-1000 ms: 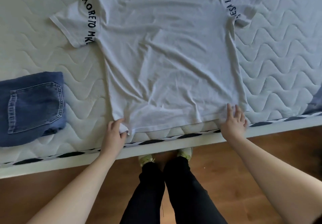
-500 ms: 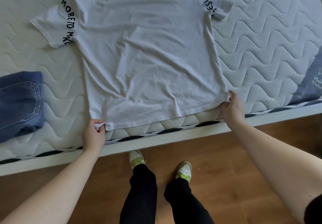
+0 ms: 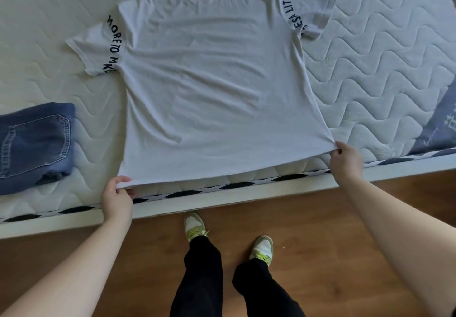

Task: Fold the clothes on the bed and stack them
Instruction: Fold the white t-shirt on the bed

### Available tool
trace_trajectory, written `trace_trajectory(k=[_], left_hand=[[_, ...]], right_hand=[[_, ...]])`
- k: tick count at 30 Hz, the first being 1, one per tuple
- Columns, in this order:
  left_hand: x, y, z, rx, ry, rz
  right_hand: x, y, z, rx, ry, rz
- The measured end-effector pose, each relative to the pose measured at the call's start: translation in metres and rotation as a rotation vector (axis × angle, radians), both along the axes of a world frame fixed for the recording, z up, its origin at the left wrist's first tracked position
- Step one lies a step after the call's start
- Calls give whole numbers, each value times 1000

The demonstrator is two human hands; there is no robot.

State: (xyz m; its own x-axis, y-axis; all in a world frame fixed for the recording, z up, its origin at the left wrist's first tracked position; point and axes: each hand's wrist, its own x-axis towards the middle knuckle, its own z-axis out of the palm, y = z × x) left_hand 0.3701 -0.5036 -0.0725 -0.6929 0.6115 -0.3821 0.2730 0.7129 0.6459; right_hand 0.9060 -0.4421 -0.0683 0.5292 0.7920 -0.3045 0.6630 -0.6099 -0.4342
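Quilted white mattress (image 3: pixel 370 75) fills the head view, wooden floor below its near edge. White t-shirt (image 3: pixel 212 89) lies flat on the mattress, collar far, hem at the near edge. Long axis runs straight away from the person, both sleeves spread to the sides.

Left hand (image 3: pixel 116 198) pinches the near-left hem corner, thumb on top. Right hand (image 3: pixel 345 161) pinches the near-right hem corner, fabric pulled taut to it. Both grips sit at the hem end, so the whole shirt lies beyond the hands, toward the collar. Hem looks lifted just off the mattress edge.

Neither hand is nearer; each has its own corner. Likely next: a fold, probably carrying the hem forward along that axis toward the collar.

Folded jeans (image 3: pixel 34 144) sit left of the shirt, apart from it. Grey-blue printed cloth (image 3: pixel 439 124) shows at the right edge.
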Motion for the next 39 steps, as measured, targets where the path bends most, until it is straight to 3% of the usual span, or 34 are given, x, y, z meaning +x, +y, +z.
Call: trace_trajectory(k=[7,12,16,20,24,26,29,34,39], left_hand=[[-1,-4,-9,-1,-93,72],[-1,-4,-9,-98,-133,-9],[0,-10,0,-206,113,-137],[11,-3,9,-171,367,-320],[33,21,12,-122,562,-909],[35,32,4,-202,511,-1154],[29,32,-7,-314,442,-1267],[10,28,2,-260,395,-1262],[-9,46,15,-289,169,-1219]], right_hand=[[2,-3,-1,-59,-111,113],[-7,-1,0,-279,-225,206],[-41,-6,13,-256,-257,68],[-114,-5,23,-137,-201,480],[-198,9,15,-127,-118,914],[-234,13,7,-184,-65,965],[-264,15,2,-261,-94,903],[-274,34,5,-375,-154,842],[-283,57,16,-591,-147,912]])
